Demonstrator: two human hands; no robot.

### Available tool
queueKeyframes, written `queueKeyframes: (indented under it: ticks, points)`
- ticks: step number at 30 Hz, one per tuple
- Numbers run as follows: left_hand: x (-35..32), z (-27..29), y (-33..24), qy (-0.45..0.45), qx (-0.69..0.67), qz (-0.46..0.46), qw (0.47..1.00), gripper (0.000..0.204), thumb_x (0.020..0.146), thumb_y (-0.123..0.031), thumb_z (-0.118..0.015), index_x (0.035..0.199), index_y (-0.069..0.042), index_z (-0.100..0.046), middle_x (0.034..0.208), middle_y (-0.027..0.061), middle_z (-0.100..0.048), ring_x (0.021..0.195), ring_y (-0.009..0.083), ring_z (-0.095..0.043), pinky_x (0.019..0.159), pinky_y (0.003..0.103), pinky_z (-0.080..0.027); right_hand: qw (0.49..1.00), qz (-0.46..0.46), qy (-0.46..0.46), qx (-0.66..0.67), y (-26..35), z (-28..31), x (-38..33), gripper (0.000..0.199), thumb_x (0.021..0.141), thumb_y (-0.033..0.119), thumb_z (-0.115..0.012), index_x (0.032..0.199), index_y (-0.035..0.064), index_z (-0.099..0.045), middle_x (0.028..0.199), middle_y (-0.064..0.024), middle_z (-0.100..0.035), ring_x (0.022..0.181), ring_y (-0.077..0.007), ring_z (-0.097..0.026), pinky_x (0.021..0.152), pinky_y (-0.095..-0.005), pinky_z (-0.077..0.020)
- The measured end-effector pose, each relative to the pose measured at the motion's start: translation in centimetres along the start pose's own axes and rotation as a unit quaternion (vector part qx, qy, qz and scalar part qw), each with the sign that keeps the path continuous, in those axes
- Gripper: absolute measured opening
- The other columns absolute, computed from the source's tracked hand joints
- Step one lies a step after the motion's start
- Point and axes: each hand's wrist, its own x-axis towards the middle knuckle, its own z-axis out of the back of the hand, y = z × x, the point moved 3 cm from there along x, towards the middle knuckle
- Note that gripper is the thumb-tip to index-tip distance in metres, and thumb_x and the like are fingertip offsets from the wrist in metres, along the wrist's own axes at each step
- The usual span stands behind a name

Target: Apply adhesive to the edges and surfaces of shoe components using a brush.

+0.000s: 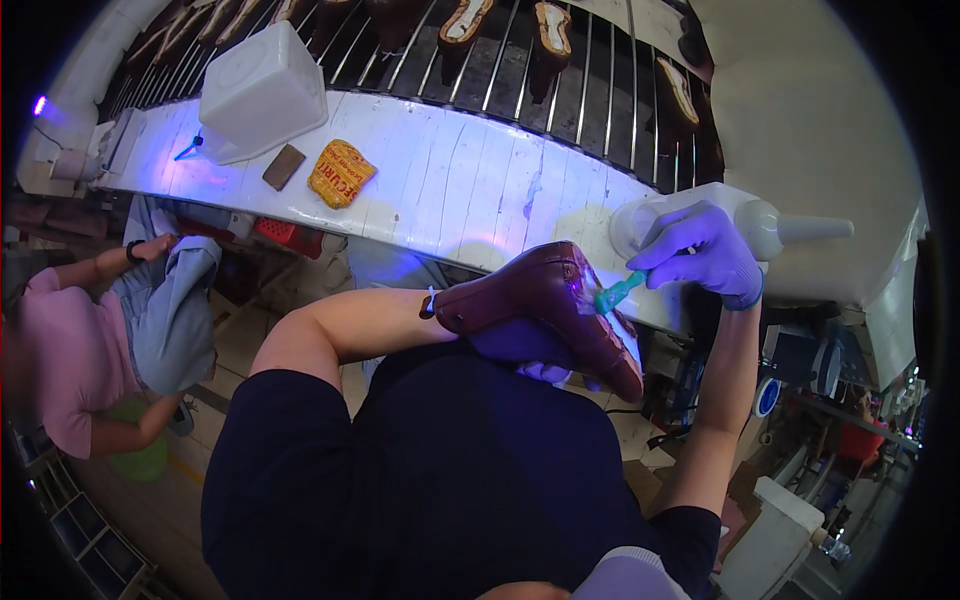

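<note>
A dark red leather boot lies tilted on its side before my chest, its pale sole edge turned to the right. My left hand, in a purple glove, grips it from beneath, mostly hidden behind the leather. Between the gloved fingers of my right hand is a small brush with a green handle. Its bristles touch the edge of the boot's sole. Just behind that hand, on the bench, stands a white plastic container with a tapered spout.
A white worktop runs across in front of me. On it are a white tub, a brown block and a crumpled yellow packet. Beyond, a metal-bar rack holds several boots. Another person is at the left.
</note>
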Motion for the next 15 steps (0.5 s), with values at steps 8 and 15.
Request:
queueKeyframes:
  ticks: [8,15]
  points:
    - [0.3,1.1,-0.8,-0.097,0.298,-0.203,0.928,0.018,0.081,-0.016,-0.073,0.096,-0.005,-0.071,0.079,0.0079,-0.067,0.064,0.0159,-0.063,0.056,0.027,-0.051,0.998,0.020,-0.054,0.007,-0.3,-0.6,-1.1,0.021,0.066,0.005,-0.078,0.086,-0.0022,-0.073,0.073,-0.0103,-0.067,0.066,-0.0153,-0.062,0.061,-0.0272,-0.0474]
    - [0.9,0.8,-1.3,-0.129,0.527,-0.361,0.759,0.019,0.081,-0.016,-0.073,0.096,-0.005,-0.071,0.080,0.0092,-0.067,0.067,0.0182,-0.065,0.060,0.028,-0.053,0.940,0.025,-0.321,-0.108,1.7,-1.6,-0.7,0.021,0.077,0.003,-0.070,0.098,0.0009,-0.072,0.083,-0.0085,-0.067,0.076,-0.0131,-0.061,0.069,-0.0255,-0.0468]
